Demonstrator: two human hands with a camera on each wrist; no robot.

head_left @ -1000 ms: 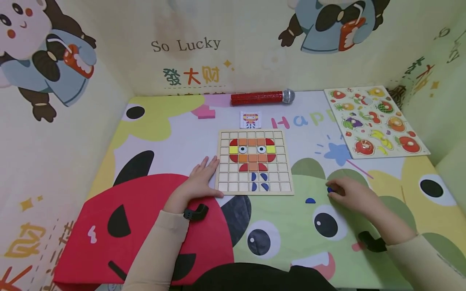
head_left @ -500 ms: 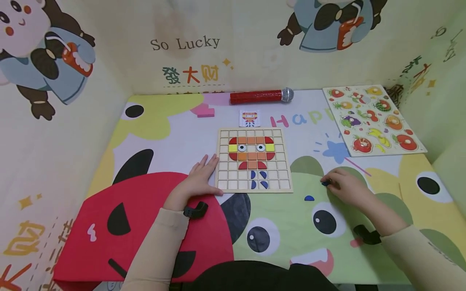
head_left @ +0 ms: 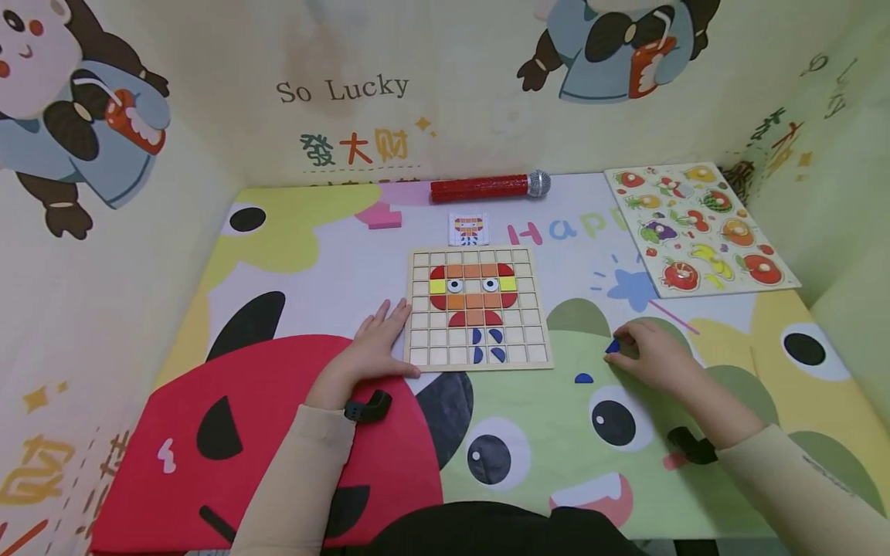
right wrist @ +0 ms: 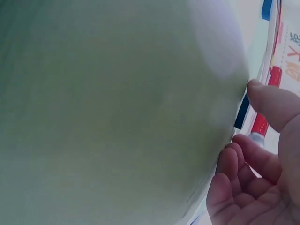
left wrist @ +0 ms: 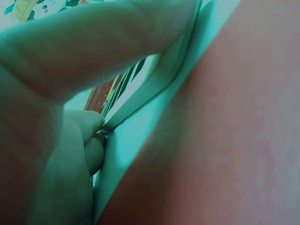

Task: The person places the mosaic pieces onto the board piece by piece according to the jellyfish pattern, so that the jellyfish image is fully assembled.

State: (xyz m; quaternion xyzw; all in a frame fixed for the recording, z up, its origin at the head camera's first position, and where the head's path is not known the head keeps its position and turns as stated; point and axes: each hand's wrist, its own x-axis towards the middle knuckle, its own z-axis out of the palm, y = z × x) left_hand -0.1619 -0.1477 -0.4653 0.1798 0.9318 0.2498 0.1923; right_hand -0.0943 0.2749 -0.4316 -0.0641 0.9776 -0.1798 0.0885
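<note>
In the head view a square wooden grid board (head_left: pixel 439 355) lies flat, with red, orange and yellow tiles, two eye tiles and several blue half-round tiles in its cells. My left hand (head_left: pixel 366 351) rests at its left edge, fingers spread; the left wrist view shows thumb and fingers against the board's side (left wrist: pixel 161 86). Right of the board, my right hand (head_left: pixel 652 357) pinches a blue half-round tile (head_left: pixel 612 347) between thumb and forefinger. The right wrist view shows that tile (right wrist: pixel 242 111) edge-on. Another blue half-round tile (head_left: pixel 584 378) lies on the cloth nearby.
A small picture card (head_left: pixel 469 229) lies just behind the board. Farther back are a red microphone (head_left: pixel 487 188) and a pink block (head_left: pixel 385 220). A fruit puzzle board (head_left: pixel 684 255) sits at the back right. Printed cloth (head_left: pixel 292 455) covers the table; walls stand behind and beside it.
The right hand has moved slightly left with the blue half-round tile, which has been turned and now shows more between the fingertips. The left hand stays at the board's edge. The head view shifted slightly.
</note>
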